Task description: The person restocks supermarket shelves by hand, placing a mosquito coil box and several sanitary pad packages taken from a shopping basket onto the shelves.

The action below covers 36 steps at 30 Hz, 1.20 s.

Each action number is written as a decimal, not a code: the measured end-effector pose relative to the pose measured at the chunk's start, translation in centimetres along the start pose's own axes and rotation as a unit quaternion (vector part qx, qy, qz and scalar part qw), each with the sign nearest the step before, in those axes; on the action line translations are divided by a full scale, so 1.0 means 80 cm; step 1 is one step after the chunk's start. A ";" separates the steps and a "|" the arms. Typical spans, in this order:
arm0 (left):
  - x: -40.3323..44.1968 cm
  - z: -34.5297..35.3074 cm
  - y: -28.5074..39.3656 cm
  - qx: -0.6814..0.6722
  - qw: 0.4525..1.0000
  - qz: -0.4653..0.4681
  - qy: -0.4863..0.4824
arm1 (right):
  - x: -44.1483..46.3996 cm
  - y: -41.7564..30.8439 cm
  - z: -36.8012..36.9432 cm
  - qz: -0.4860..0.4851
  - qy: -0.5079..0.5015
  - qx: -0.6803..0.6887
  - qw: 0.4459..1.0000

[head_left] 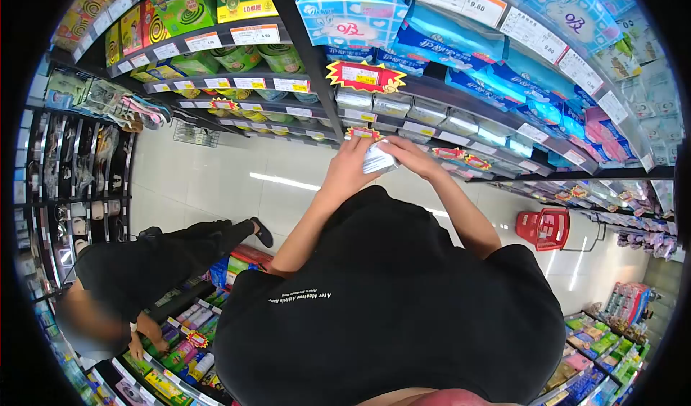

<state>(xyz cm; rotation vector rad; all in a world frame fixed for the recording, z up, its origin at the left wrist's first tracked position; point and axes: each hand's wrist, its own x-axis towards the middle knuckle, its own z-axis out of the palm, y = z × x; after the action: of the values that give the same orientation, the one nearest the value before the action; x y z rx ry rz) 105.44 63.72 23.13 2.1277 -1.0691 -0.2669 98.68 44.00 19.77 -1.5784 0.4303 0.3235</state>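
A small white packet with printed lines (pixel 378 160) is held between my two hands in front of the shelf. My left hand (pixel 350 163) has its fingers closed on the packet's left side. On the upper right side, my right hand (pixel 410 156) grips the same packet. Just beyond my hands is a lower shelf edge with a red and yellow price tag (pixel 362 132). Rows of silvery packs (pixel 425 111) sit above it.
Tall shelves hold blue tissue packs (pixel 450 39) and green boxes (pixel 176 6). At the left, a person in black (pixel 137 262) leans over a low shelf, hands among the goods. A red basket (pixel 543 229) stands on the floor at the right.
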 end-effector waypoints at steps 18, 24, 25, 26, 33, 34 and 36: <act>-0.034 0.032 -0.028 -0.128 0.987 -0.091 0.024 | 0.102 0.035 -0.064 -0.237 0.342 -0.547 0.726; 0.003 -0.001 -0.042 -0.254 0.954 -0.142 0.072 | 0.070 0.031 -0.074 -0.293 0.271 -0.372 0.838; 0.007 -0.010 -0.041 -0.252 0.955 -0.134 0.076 | 0.061 0.032 -0.074 -0.291 0.257 -0.330 0.860; 0.010 -0.020 -0.036 -0.231 0.959 -0.147 0.073 | 0.049 0.033 -0.076 -0.343 0.269 -0.301 0.848; 0.061 0.002 -0.032 -0.063 0.996 -0.020 0.053 | -0.068 0.066 -0.052 -0.299 0.380 -0.090 0.871; 0.074 0.008 -0.019 -0.068 0.997 -0.003 0.038 | -0.084 0.077 -0.047 -0.274 0.391 -0.100 0.873; 0.100 0.030 -0.010 0.064 0.995 0.062 0.045 | -0.110 0.096 -0.036 -0.204 0.395 -0.092 0.891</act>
<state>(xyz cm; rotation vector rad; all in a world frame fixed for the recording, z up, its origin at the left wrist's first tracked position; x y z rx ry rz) 109.88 56.73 21.91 2.1534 -1.1874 -0.0450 87.19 41.60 17.14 -1.9012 0.6796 -0.6530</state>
